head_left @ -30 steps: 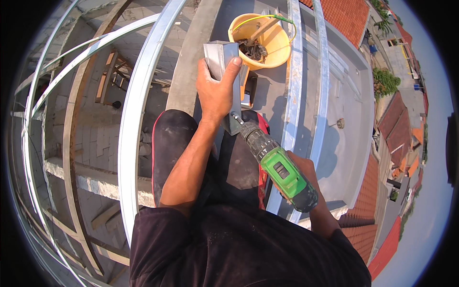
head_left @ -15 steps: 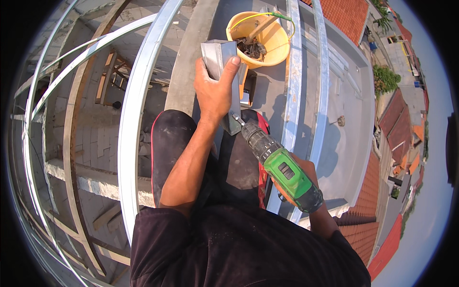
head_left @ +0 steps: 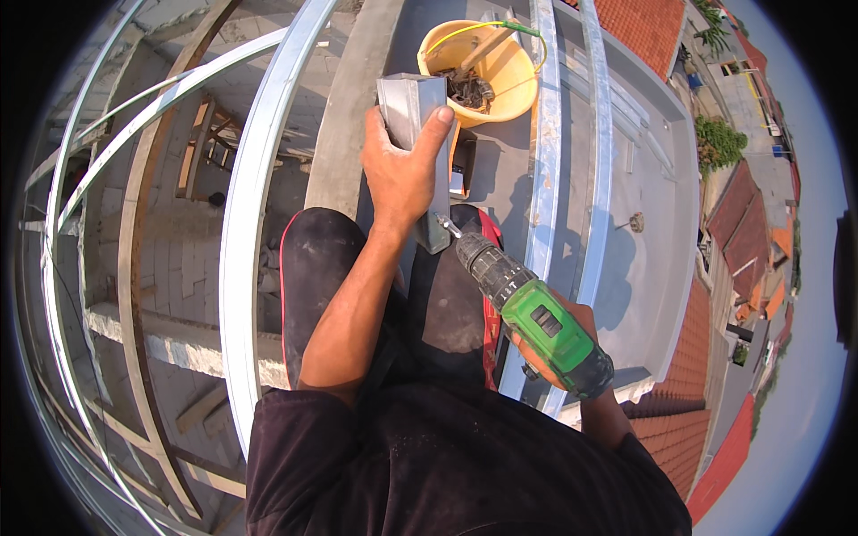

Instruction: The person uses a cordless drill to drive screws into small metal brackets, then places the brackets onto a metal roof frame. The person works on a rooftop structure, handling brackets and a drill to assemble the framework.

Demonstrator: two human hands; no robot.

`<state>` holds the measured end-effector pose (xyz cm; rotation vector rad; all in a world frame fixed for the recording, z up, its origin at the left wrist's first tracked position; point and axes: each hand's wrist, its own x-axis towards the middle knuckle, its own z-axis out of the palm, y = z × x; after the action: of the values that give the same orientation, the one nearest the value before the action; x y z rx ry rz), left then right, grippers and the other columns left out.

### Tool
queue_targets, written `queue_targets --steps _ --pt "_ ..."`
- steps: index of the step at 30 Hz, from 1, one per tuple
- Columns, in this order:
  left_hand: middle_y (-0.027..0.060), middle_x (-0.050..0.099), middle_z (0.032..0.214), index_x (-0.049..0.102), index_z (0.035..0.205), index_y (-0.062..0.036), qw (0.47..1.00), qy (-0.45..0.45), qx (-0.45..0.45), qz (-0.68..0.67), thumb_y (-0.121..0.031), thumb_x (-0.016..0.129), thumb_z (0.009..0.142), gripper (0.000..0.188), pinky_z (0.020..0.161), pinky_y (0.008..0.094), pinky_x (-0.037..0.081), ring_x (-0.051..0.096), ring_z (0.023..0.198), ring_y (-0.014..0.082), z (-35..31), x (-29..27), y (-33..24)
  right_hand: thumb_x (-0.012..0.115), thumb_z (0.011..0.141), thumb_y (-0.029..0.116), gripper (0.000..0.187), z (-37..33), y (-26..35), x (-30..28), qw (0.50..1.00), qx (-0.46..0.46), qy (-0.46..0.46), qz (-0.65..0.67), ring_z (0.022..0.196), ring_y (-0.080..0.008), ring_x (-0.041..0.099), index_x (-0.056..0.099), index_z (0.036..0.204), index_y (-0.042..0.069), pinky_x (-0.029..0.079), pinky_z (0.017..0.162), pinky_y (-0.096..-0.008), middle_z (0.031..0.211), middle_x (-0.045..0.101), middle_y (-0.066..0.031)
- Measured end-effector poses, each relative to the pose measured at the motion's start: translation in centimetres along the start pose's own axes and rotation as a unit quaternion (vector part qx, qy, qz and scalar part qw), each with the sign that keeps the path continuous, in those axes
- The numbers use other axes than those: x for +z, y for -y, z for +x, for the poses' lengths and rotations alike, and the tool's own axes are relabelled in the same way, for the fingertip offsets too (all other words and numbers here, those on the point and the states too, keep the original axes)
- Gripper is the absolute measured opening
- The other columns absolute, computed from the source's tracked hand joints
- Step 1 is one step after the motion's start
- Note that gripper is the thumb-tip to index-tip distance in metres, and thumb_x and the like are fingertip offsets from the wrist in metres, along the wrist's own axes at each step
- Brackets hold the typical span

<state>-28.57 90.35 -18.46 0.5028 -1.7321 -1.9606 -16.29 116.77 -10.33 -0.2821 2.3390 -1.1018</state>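
Note:
My left hand [head_left: 399, 174] is closed round a short grey metal channel [head_left: 413, 103], its thumb pressed along the right side. The channel stands between my knees, its lower end by my right thigh. My right hand [head_left: 572, 335] grips a green and black cordless drill [head_left: 545, 322] from underneath, so most of its fingers are hidden. The drill points up and left. Its bit [head_left: 450, 227] meets the lower part of the channel; whether a screw sits at the tip is too small to tell.
Beyond my hands stands a yellow bucket [head_left: 514, 76] holding dark metal bits and a wooden-handled tool. An open box [head_left: 463, 165] lies below it. Long metal rails [head_left: 547, 179] run on the right, another rail [head_left: 259, 196] on the left. Left of that, the structure drops to a lower floor.
The drill has shifted slightly right and down, with its bit still at the channel. My left hand and the channel have barely moved.

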Motion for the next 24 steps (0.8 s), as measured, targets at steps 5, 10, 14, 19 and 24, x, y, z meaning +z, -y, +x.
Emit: queue_targets --steps 5,10,14,19,24 --pt "0.0163 0.071 0.103 0.061 0.116 0.002 1.0 -0.009 -0.004 0.007 -0.046 0.083 0.087 0.06 0.088 0.0376 0.053 0.068 0.095 0.023 0.2 -0.2 0.4 0.081 0.084 0.015 0.037 -0.4 2.2 -0.3 0.996 -0.048 -0.039 -0.064 0.077 -0.0139 0.072 0.068 0.118 0.005 0.054 0.068 -0.03 0.089 0.074 -0.0067" --pt "0.0147 0.071 0.104 0.061 0.116 0.0016 1.0 -0.009 -0.016 -0.001 -0.043 0.081 0.09 0.055 0.088 0.0363 0.053 0.067 0.094 0.0218 0.4 -0.6 0.2 0.084 0.082 0.015 0.036 -1.8 1.8 -1.2 0.996 -0.039 -0.07 -0.044 0.077 -0.0154 0.071 0.071 0.114 0.005 0.056 0.071 -0.0308 0.089 0.075 -0.0048" --pt "0.01 0.069 0.098 0.062 0.114 0.0013 0.997 -0.011 -0.061 -0.042 -0.047 0.077 0.093 0.054 0.083 0.0318 0.052 0.066 0.091 0.016 1.0 -1.1 1.2 0.083 0.084 0.017 0.036 -2.7 1.0 -1.4 0.994 0.063 -0.027 0.083 0.076 -0.0193 0.072 0.071 0.115 0.004 0.057 0.072 -0.0334 0.09 0.075 -0.0074" --pt "0.0077 0.063 0.081 0.06 0.1 -0.003 0.962 0.026 -0.197 -0.185 -0.06 0.067 0.094 0.058 0.059 0.0275 0.054 0.065 0.068 0.0137 2.9 -3.3 0.8 0.083 0.084 0.023 0.049 -1.8 0.3 -0.6 0.985 -0.122 0.119 -0.006 0.08 -0.0264 0.075 0.067 0.127 0.005 0.059 0.073 -0.0361 0.094 0.076 -0.0107" --pt "0.0098 0.057 0.074 0.053 0.104 0.0028 0.955 0.017 -0.218 -0.201 -0.074 0.057 0.089 0.078 0.051 0.0345 0.058 0.065 0.061 0.0194 3.6 -4.8 -2.8 0.084 0.086 0.029 0.052 0.9 -1.5 1.8 0.942 -0.044 0.329 0.053 0.08 -0.0248 0.073 0.067 0.128 0.004 0.058 0.076 -0.0349 0.098 0.076 -0.0115"
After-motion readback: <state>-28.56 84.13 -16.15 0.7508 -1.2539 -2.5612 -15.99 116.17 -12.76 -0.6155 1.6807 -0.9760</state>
